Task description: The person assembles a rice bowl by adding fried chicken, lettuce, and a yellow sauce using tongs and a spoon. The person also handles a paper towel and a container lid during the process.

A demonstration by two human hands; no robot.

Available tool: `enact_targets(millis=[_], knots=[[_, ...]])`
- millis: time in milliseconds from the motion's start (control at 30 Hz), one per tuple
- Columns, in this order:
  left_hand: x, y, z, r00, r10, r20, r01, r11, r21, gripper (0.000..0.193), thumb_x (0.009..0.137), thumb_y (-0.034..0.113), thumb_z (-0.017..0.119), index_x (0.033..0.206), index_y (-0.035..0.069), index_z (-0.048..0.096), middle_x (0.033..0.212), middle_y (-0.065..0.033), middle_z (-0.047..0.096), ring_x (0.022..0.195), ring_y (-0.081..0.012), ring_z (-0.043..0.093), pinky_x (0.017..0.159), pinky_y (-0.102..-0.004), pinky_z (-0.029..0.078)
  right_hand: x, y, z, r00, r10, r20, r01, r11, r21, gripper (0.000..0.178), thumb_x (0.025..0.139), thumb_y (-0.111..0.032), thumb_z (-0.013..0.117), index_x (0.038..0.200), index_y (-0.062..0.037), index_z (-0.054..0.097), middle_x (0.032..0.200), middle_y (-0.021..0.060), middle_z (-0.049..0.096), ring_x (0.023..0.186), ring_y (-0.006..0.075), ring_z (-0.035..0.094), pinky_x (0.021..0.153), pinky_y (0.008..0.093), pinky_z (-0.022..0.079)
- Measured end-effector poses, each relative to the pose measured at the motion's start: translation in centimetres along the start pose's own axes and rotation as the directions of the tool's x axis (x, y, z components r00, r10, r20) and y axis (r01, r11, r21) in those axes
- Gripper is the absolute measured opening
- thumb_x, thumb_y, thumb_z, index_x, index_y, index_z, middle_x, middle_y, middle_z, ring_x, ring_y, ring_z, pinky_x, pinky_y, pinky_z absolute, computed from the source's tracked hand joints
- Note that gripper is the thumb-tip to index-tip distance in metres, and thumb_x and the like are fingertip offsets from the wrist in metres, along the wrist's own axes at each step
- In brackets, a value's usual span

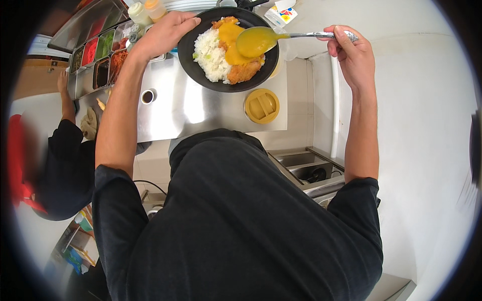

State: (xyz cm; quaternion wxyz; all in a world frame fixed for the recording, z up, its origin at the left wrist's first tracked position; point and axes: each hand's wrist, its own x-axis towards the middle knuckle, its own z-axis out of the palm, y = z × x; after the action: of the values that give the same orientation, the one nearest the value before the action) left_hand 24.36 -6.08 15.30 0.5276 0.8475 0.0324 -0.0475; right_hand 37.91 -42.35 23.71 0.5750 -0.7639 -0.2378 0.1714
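My left hand [170, 32] grips the left rim of a black bowl [188, 70], fingers hidden behind it. White rice [213, 55] fills the bowl's left part, with small green bits on it. Beside the rice lies a breaded fried cutlet [245, 72], partly covered in thick yellow sauce [230, 34]. Pinched by its handle, a large metal spoon [255, 42] coated with the same sauce is in my right hand [350, 50]. The spoon's head hangs over the cutlet and the bowl's right side; whether it touches the food I cannot tell.
On the steel counter [170, 115] stand a small cup of dark liquid [147, 97] and a round yellow lid [261, 106]. Topping trays [98, 52] and squeeze bottles [139, 13] line the far left. A co-worker [65, 160] is at the left. A white wall [416, 125] rises at the right.
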Motion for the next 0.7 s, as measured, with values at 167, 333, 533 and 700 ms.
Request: enact_targets(millis=[167, 333, 533, 700], knots=[[-0.2, -0.3, -0.4, 1.0, -0.024, 0.013, 0.024, 1.0, -0.009, 0.039, 0.103, 0.03, 0.052, 0.118, -0.004, 0.063, 0.097, -0.0021, 0.07, 0.083, -0.0063, 0.063, 0.078, -0.023, 0.052, -1.3, -0.6, -0.3, 0.995, -0.097, 0.002, 0.096, 0.994, 0.051, 0.025, 0.102, -0.02, 0.058, 0.102, 0.0004, 0.073, 0.077, 0.0054, 0.066, 0.067, 0.0091, 0.052, 0.061, 0.0237, 0.042], [-0.1, -0.5, 0.1, 0.997, -0.041, -0.07, 0.037, 0.998, -0.052, 0.039, 0.103, 0.031, 0.052, 0.117, -0.003, 0.064, 0.096, -0.0018, 0.071, 0.083, -0.0059, 0.063, 0.077, -0.0222, 0.051, -2.1, -0.3, -0.7, 0.971, -0.233, 0.051, 0.228, 0.971, 0.075, 0.024, 0.102, -0.018, 0.059, 0.102, 0.0009, 0.073, 0.08, 0.0066, 0.068, 0.067, 0.0097, 0.054, 0.06, 0.0241, 0.043], [-0.3, -0.5, 0.3, 0.995, -0.047, -0.082, 0.031, 0.981, -0.192, 0.037, 0.104, 0.032, 0.05, 0.114, 0.0, 0.066, 0.091, 0.0016, 0.068, 0.078, -0.0037, 0.062, 0.068, -0.0216, 0.052, -2.9, 0.7, -1.6, 0.944, -0.3, 0.138, 0.299, 0.954, 0.027, 0.024, 0.104, -0.015, 0.055, 0.109, 0.004, 0.068, 0.098, 0.016, 0.071, 0.071, 0.0132, 0.052, 0.065, 0.026, 0.044], [-0.2, -0.3, 0.0, 0.998, -0.023, -0.064, 0.012, 0.987, -0.163, 0.037, 0.104, 0.031, 0.05, 0.115, 0.0, 0.065, 0.091, 0.0018, 0.069, 0.077, -0.0033, 0.061, 0.066, -0.022, 0.051, -3.0, 1.1, -2.0, 0.918, -0.377, 0.124, 0.367, 0.926, 0.09, 0.023, 0.102, -0.014, 0.057, 0.106, 0.0044, 0.07, 0.095, 0.0144, 0.072, 0.069, 0.0124, 0.054, 0.063, 0.0256, 0.045]])
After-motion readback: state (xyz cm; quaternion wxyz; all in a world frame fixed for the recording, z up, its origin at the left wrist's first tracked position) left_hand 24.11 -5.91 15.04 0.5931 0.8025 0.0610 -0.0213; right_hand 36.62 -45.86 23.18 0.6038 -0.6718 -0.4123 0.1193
